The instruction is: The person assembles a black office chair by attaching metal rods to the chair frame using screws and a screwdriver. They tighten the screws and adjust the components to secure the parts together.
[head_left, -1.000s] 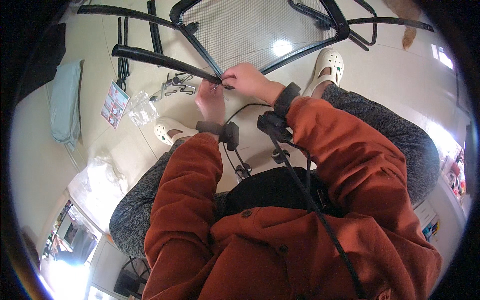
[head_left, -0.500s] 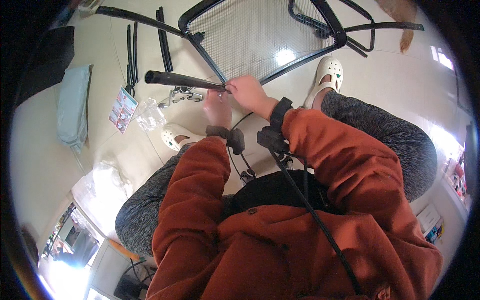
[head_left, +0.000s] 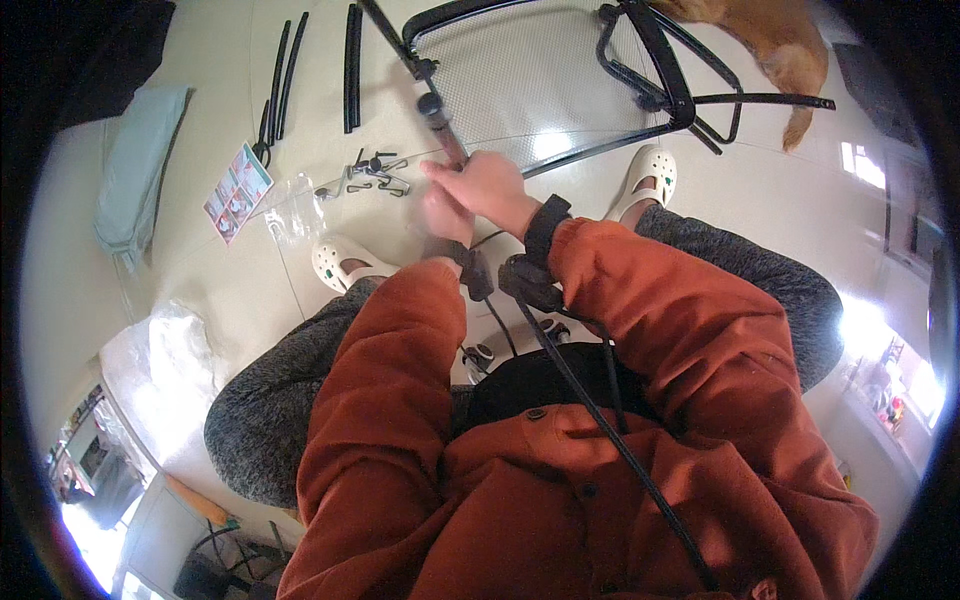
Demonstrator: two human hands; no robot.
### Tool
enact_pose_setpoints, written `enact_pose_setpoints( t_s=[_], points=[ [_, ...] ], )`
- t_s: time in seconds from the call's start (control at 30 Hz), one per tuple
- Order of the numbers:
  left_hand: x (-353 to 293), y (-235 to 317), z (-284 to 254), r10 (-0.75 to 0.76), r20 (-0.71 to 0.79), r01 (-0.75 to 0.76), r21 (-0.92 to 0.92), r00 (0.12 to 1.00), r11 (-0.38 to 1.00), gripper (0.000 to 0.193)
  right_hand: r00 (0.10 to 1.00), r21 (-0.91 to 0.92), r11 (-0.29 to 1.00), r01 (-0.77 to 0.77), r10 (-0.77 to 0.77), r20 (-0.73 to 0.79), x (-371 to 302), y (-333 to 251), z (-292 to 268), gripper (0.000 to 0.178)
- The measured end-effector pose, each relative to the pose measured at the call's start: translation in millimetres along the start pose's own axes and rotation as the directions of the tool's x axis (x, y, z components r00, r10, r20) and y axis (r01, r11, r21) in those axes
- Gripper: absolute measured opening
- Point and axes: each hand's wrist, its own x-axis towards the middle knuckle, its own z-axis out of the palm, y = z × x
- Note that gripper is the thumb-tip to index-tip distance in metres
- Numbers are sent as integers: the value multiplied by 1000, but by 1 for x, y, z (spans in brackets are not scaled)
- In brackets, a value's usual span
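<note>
My right hand [head_left: 490, 190] and my left hand [head_left: 447, 214] are close together in the upper middle, both closed around a black tube [head_left: 442, 128]. Its free end points up and away from me, in front of the edge of the mesh frame. The left hand is blurred and partly covered by the right, so its fingers are hard to make out. Beyond my hands lies a black-rimmed mesh frame [head_left: 500, 85] with bent black tubes [head_left: 718, 100] at its right side. Small metal hardware pieces [head_left: 372, 172] lie on the floor left of my hands.
Thin black rods [head_left: 290, 75] and a thicker black bar [head_left: 353, 70] lie at upper left. Nearby are a printed sheet [head_left: 238, 193], a clear plastic bag [head_left: 293, 210] and a pale wrapped package [head_left: 142, 170]. A brown furry animal [head_left: 785, 50] lies at far right.
The tube has swung from pointing left to pointing up and away from me. My hands remain together on it. More of the furry animal shows, and the view has shifted slightly.
</note>
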Motion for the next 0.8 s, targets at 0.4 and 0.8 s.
enact_pose_setpoints(
  t_s=[0.4, 0.8],
  points=[
    [-5, 19, -4, 116, -75, -97, 223, 990, 970, 19, 988, -16, 999, 50, -52, -146, 16, 8, 13, 44],
    [-18, 27, -1, -168, 29, 162, 156, 985, 974, 22, 990, 54, 998, -23, 30, -136, 20, -1, -8, 41]
  ],
)
